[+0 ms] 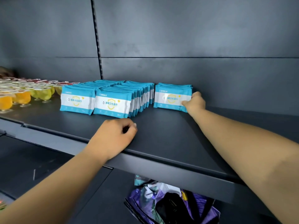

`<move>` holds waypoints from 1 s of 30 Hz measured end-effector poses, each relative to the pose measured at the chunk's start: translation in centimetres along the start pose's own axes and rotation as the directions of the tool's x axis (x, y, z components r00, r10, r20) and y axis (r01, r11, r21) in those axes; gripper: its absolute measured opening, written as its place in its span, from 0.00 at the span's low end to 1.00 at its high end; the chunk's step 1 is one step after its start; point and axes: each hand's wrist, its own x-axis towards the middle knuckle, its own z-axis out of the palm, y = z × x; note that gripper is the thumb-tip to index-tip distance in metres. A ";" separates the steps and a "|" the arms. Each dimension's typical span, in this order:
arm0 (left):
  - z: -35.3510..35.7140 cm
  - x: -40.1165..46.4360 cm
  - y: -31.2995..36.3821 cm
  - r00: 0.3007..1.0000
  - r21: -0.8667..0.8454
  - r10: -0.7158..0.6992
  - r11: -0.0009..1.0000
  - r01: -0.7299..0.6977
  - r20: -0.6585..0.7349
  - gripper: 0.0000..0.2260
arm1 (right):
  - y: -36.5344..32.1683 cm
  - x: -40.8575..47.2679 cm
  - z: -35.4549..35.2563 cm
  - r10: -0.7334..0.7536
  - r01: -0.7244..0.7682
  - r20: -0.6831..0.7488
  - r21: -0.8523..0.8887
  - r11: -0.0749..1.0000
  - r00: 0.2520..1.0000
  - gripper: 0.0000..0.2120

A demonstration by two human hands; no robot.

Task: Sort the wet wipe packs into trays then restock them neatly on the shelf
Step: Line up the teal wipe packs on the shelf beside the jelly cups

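Observation:
Blue and white wet wipe packs stand upright in rows on a dark shelf. Two long rows sit side by side, the left row and the middle row. A short third stack stands to their right, apart from them by a small gap. My right hand grips the right end of that short stack, thumb on its front. My left hand rests on the shelf in front of the middle row with fingers curled, holding nothing.
Yellow, green and orange jelly cups fill the shelf's left end. A slotted upright post runs up the grey back panel. Below the shelf's front edge lies a purple patterned bag on a lower shelf.

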 end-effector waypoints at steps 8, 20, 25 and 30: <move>-0.1 -0.2 0.5 0.996 0.011 0.080 0.997 -0.080 -0.030 0.12 | -2.2 -8.3 -4.2 -0.207 0.196 -0.014 -0.256 0.947 0.978 0.19; -2.2 -13.5 -2.2 0.848 -0.085 0.498 0.851 -0.518 -0.183 0.17 | 1.2 -33.7 -5.2 -0.683 0.615 -0.006 -0.431 0.661 0.730 0.14; 1.8 -22.6 -6.7 0.922 -0.132 0.388 0.913 -0.386 -0.015 0.16 | 9.7 -39.3 -1.3 -0.595 0.599 0.159 -0.426 0.678 0.788 0.12; 7.3 -33.6 -12.8 0.958 -0.080 0.137 0.989 -0.120 0.253 0.11 | 19.3 -45.1 3.8 -0.366 0.480 0.354 -0.322 0.816 0.860 0.09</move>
